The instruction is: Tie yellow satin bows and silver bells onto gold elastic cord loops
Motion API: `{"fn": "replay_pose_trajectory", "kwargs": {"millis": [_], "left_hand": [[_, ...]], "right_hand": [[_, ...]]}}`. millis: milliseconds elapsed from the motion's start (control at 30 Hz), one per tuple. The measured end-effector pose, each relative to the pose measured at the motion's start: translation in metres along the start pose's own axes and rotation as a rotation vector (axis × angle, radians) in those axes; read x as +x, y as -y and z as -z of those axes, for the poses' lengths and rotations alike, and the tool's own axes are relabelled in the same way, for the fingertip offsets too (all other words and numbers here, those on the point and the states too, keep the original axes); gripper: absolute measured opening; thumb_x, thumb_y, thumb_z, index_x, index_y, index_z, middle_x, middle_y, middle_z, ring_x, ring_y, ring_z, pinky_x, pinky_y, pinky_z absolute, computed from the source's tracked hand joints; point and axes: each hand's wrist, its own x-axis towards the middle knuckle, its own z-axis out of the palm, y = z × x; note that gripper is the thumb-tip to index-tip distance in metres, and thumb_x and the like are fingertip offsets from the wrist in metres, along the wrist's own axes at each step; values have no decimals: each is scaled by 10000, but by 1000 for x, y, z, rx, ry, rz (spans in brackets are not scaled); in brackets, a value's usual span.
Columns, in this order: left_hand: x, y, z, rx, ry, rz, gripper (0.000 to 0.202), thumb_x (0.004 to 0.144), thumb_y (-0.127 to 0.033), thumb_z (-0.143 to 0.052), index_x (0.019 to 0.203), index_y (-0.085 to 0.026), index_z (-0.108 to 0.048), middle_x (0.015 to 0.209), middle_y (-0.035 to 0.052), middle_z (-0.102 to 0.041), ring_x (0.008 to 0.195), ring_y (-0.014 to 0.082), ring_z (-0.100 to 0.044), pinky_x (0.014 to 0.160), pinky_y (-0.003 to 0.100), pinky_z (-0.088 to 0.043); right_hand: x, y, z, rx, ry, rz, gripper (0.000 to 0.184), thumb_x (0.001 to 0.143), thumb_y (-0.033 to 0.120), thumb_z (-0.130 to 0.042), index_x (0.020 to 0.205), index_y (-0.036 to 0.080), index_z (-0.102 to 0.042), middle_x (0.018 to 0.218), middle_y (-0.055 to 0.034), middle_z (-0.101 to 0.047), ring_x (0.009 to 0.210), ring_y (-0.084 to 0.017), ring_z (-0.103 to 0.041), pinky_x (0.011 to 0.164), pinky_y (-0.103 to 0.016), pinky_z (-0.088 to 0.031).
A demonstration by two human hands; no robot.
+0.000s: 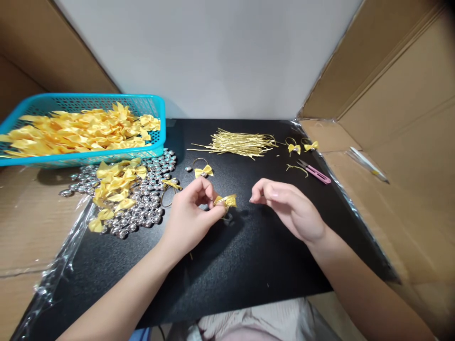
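My left hand pinches a small yellow ribbon bow with a gold cord across it, between thumb and forefinger. Part of that bow is hidden behind the fingertips. A short way to its right, my right hand hovers above the black table with loosely curled fingers, and nothing shows in them. Just beyond my left hand lies a bow with a silver bead and a gold loop. Beside the left wrist rests another looped bow, next to many silver beads.
A turquoise basket full of yellow bows stands at the back left. Loose yellow bows lie on the beads. Gold cords are heaped at the back. Pink thread snips, two looped bows and a white pen-like tool lie right.
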Motion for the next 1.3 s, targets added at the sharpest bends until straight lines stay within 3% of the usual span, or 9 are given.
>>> {"fn": "replay_pose_trajectory", "kwargs": {"millis": [167,367,467,667,800,867,1000,1133,1300], "left_hand": [[-3,-4,-2,-41,13,-48,237,705,-113,-623,688,-220,-412,623,-64,-512,576,98,-504,564,226,-414],[-6,-7,0,42,54,-146,220,748,-123,-624,707,-220,-432,651,-52,-564,605,109,-548,611,243,-454],[-6,-8,0,94,79,-176,209,749,-124,-624,715,-220,-442,654,-48,-576,605,115,-562,615,250,-455],[-3,-5,2,151,-15,-169,225,767,-166,-641,699,-219,-433,635,-48,-554,588,113,-542,601,249,-438],[-3,-4,3,133,-60,-149,236,772,-178,-643,697,-218,-423,638,-51,-541,586,106,-530,598,241,-434],[-3,-5,3,123,-68,-138,239,769,-176,-648,697,-217,-424,641,-52,-539,591,105,-532,600,239,-434],[-4,-7,3,98,-70,-138,241,766,-164,-645,693,-217,-421,644,-52,-541,604,106,-544,615,240,-443],[-7,-8,2,75,-87,-186,251,777,-147,-645,705,-220,-416,645,-60,-532,611,101,-549,619,232,-446],[-8,-6,2,110,-79,-222,261,781,-125,-648,713,-221,-415,660,-60,-553,619,101,-559,629,239,-444]], "right_hand": [[-3,-12,-24,-412,-128,131,158,725,210,-729,790,183,-587,810,-14,-617,784,-170,-576,758,-308,-433],[-5,-21,-38,-571,-230,252,70,802,143,-656,767,180,-608,769,-16,-646,757,-166,-591,743,-315,-421],[-3,-17,-33,-497,-206,207,117,821,147,-628,715,180,-593,759,-14,-633,761,-160,-583,759,-315,-413],[1,-11,-20,110,82,-159,145,780,251,-606,660,178,-570,728,-6,-557,735,-150,-500,738,-299,-378],[2,-11,-15,346,175,-227,137,736,250,-538,622,175,-542,694,-25,-546,718,-165,-483,730,-310,-366],[1,-10,-13,313,152,-149,152,750,250,-517,613,184,-517,690,-25,-535,708,-170,-474,719,-316,-364],[-1,-7,-10,-106,-28,79,206,838,259,-549,646,190,-523,750,-24,-559,762,-173,-511,760,-320,-388],[-3,-10,-12,-167,-57,76,102,877,291,-584,875,190,-596,755,-1,-600,734,-153,-576,741,-304,-438],[-4,-14,-18,-138,-67,66,219,934,296,-525,1064,176,-654,611,38,-572,572,-114,-567,610,-264,-445]]}}
